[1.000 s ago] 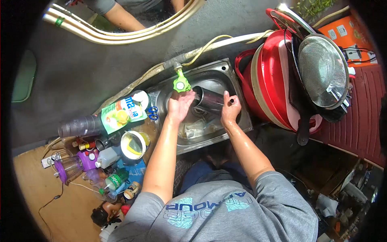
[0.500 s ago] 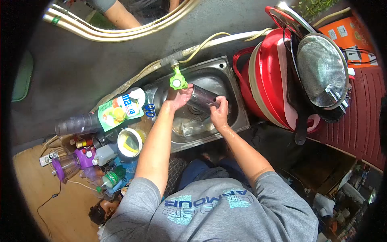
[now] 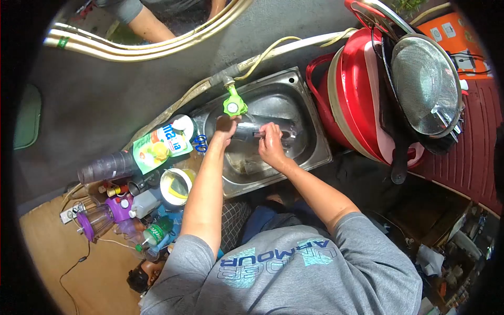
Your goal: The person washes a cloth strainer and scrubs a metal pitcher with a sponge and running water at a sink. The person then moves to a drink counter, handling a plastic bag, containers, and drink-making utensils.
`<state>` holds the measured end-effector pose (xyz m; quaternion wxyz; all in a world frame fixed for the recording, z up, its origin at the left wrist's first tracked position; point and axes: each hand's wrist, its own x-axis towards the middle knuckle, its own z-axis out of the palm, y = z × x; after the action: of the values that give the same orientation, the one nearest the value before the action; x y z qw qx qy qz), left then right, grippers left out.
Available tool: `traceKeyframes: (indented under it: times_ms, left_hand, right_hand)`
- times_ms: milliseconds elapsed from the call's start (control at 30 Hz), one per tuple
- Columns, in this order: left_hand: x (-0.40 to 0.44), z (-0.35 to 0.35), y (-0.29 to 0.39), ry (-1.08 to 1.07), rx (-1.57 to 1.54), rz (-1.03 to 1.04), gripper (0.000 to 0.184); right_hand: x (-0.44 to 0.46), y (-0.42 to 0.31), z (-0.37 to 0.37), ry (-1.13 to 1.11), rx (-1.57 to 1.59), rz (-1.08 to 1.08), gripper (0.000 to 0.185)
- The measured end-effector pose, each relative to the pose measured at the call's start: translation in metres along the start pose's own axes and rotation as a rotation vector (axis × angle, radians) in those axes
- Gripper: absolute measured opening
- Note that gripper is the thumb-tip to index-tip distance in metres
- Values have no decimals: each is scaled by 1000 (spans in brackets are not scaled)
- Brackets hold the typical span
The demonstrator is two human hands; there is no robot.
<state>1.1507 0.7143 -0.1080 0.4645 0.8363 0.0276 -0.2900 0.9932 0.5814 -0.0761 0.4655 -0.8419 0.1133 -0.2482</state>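
Observation:
Over the steel sink (image 3: 233, 190), a dark see-through pitcher (image 3: 249, 126) lies on its side below the green tap (image 3: 234, 105). My right hand (image 3: 272, 144) is closed around the pitcher's handle, which points toward me. At the pitcher's left end is my left hand (image 3: 227, 128), just under the tap; its fingers are partly hidden, and it touches or supports that end. In the sink's lower left, something pale and clear shows faintly under water.
Left of the sink are a green and white refill pouch (image 3: 160, 149), stacked dark cups (image 3: 107, 166), a white tub (image 3: 176, 186), blue scissors (image 3: 200, 143) and a purple blender (image 3: 121, 207). Red basins (image 3: 354, 94) and a metal strainer (image 3: 425, 84) stand at the right.
The pitcher has turned from slanting down to the right to lying nearly level, its handle now toward me. My right hand has moved left, and my left hand stays near the tap.

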Motion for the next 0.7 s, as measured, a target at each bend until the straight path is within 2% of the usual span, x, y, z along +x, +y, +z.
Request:
traceKeyframes:
  times_ms: [33,67,100,133,200,233,267,333,433,600,667,700]
  left_hand:
    - [17,-6,-27,-11,125,143,15]
    - [3,-11,-6,-22,249,286,22]
    - [-18,-10,11,-16,27,214,26]
    - [-29,-9,19,-14,26,211,26]
    - [-38,-8,26,55,167,348,29]
    - [-39,-2,28,85,135,389,29]
    - [-46,1,36,60,72,340,28]
    - [-44,5,39,11,40,297,29]
    - [-40,21,45,-57,31,188,28]
    - [-20,51,19,-142,-275,248,27]
    - [-25,50,32,-227,-451,18,26]
    - [-20,50,30,-222,-459,17,26]
  right_hand:
    - [4,2,0,36,11,3,35]
    - [6,8,1,35,12,4,35]
    - [8,14,1,43,115,128,32]
    - [11,19,1,50,218,252,30]
    - [18,34,-1,42,264,432,24]
    - [22,39,-5,46,332,509,23]
    - [31,29,-13,49,400,587,21]
    - [35,14,-29,61,413,595,16]
    - [36,15,-37,8,306,702,14]
    - [33,25,-47,-31,230,832,26]
    - [33,19,-61,-49,186,797,24]
    - [31,20,-67,-47,230,782,22]
